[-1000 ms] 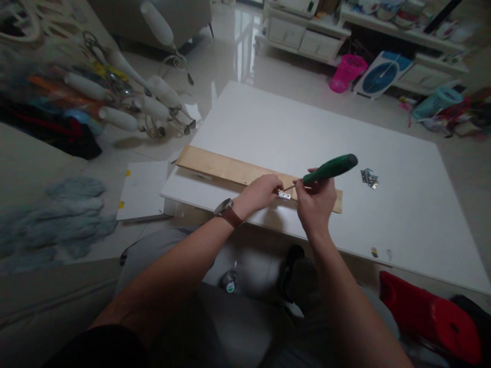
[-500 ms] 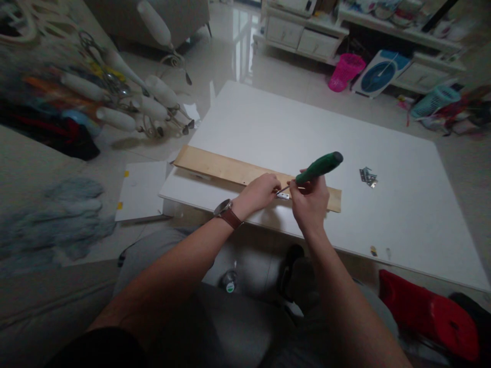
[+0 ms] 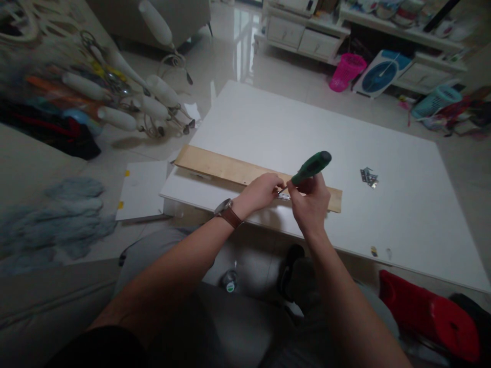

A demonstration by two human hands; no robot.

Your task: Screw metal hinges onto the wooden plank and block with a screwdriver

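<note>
A long wooden board (image 3: 222, 166) lies along the near edge of a white table (image 3: 291, 133). My right hand (image 3: 310, 204) is closed round a green-handled screwdriver (image 3: 310, 166), whose tip points down-left at a small metal hinge (image 3: 284, 196) on the board. My left hand (image 3: 261, 189), a brown-strapped watch on its wrist, pinches with curled fingers at the hinge beside the tip. What the fingers grip is too small to make out.
A small pile of metal hinges (image 3: 369, 177) lies on the table to the right. A white panel (image 3: 142, 189) rests on the floor at left. A chandelier (image 3: 141, 102) lies on the floor beyond. A red stool (image 3: 429, 317) stands at lower right.
The screwdriver handle has swung left and more upright, from about the board's right end toward the hinge. My left hand has stayed at the hinge.
</note>
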